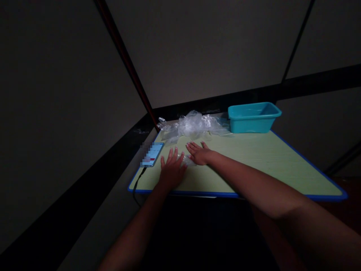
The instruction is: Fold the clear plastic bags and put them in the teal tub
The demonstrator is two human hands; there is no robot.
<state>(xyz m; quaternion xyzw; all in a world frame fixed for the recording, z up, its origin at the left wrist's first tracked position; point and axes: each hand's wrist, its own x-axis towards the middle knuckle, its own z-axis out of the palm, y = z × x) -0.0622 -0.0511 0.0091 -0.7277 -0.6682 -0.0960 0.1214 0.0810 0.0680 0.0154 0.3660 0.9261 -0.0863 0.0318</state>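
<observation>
from afar i see the left hand point(172, 171) and right hand point(199, 154) spread at the clear plastic point(186, 160). smoothing seems the step; next calls, i think, for even pressure.

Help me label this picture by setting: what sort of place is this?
Probably a dim indoor corner, perhaps a simple workspace: plain walls stand close behind a blue-edged table, which holds crumpled clear plastic and a turquoise tub.
</observation>
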